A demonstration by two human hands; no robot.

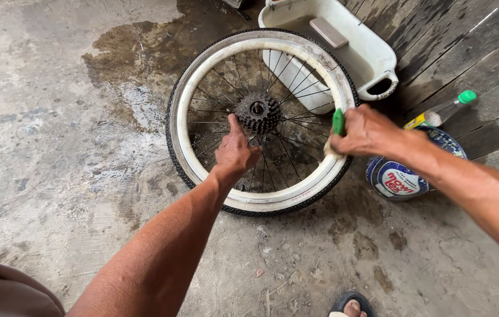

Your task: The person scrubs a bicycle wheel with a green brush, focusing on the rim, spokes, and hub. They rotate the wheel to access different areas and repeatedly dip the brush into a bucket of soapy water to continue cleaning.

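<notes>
A bicycle wheel [202,76] with a white rim and black tyre stands tilted on the wet concrete floor. A dark, grimy cog cluster [258,111] sits at its hub. My left hand [236,151] rests on the spokes just below and left of the cogs, fingers curled, thumb pointing up. My right hand [366,132] presses against the rim's right side, closed around a small green-handled brush [338,121] whose head is hidden behind the fingers.
A white plastic tub [373,56] with a flat block inside leans behind the wheel. A clear bottle with a green cap [444,110] lies over a blue-and-white round tin [396,179] at right. Dark wooden boards run along the right. A sandalled toe [352,305] shows at bottom.
</notes>
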